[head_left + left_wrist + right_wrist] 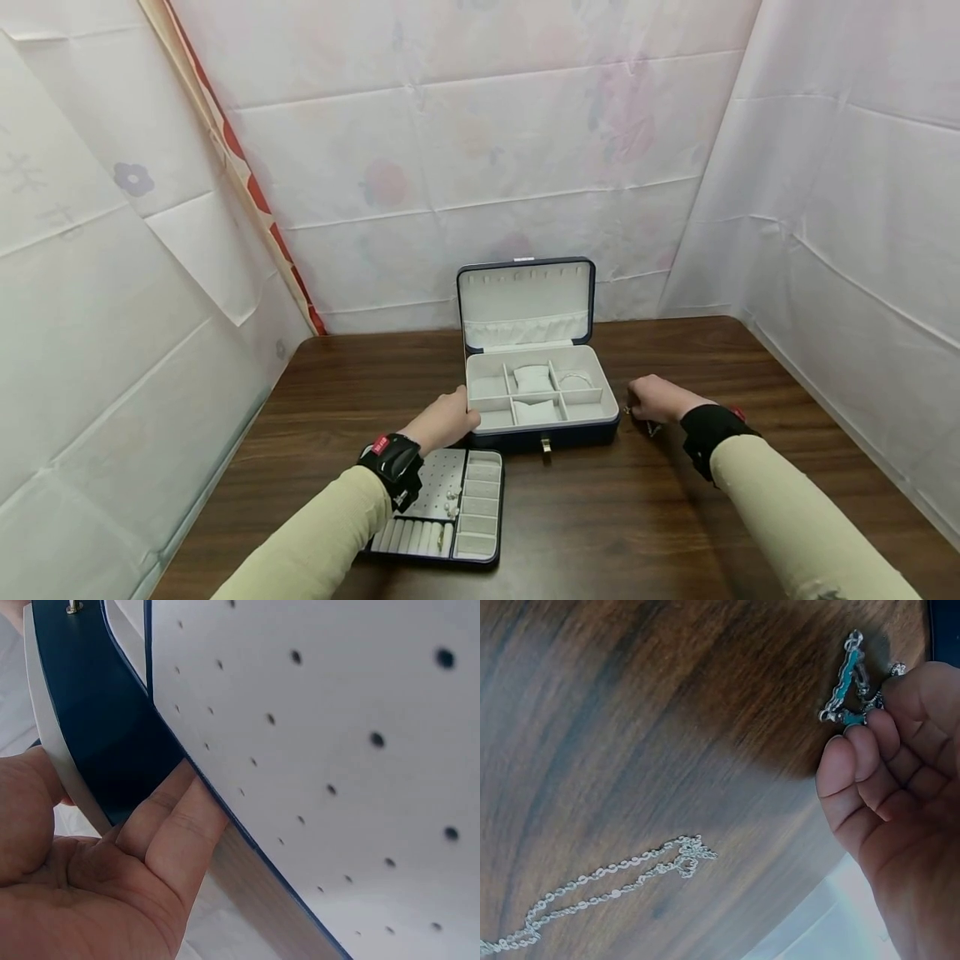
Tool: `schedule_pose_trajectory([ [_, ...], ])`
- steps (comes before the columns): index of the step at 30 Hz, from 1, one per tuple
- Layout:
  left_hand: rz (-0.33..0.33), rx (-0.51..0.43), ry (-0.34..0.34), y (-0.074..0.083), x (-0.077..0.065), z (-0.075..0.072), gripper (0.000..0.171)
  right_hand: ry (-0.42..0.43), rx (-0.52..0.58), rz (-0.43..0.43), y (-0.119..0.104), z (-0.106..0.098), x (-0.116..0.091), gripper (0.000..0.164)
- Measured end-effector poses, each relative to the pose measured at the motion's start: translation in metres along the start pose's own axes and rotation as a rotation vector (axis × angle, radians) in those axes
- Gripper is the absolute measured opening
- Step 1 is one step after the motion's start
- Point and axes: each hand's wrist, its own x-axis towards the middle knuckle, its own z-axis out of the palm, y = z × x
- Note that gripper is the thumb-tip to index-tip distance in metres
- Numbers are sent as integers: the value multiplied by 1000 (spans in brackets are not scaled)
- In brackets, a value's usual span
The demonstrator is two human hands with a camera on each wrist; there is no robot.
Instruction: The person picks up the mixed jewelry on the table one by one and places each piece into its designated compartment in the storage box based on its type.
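Note:
An open dark-blue jewelry box (577, 436) with a white lining stands at the middle of the table. My left hand (442, 421) holds its front left corner; in the left wrist view the thumb lies at the pale rim and the fingers at the blue wall (112, 735). To the right of the box, my right hand (660, 400) is low over the table. Between its thumb and fingertips it pinches a silver bracelet with turquoise links (845, 682), part of it hidden by the fingers. A silver chain (615, 886) lies near it on the wood.
A jewelry tray (477, 560) with a perforated panel, ring rolls and small compartments lies in front of the box, partly under my left forearm. Two white cushions (533, 379) and a bracelet (576, 381) sit in the box's compartments. White sheeting (525, 142) hangs behind the table.

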Motion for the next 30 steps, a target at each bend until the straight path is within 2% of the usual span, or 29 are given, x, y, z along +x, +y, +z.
schedule_pose_trajectory([
  [13,0,-7,1,0,-1,0,53,50,27,-26,3,1,-4,6],
  [21,-5,-24,-8,0,1,0,55,24,52,45,1,0,-3,4],
  [30,-3,-36,-7,-2,3,1,51,39,55,38,2,1,-2,5],
])
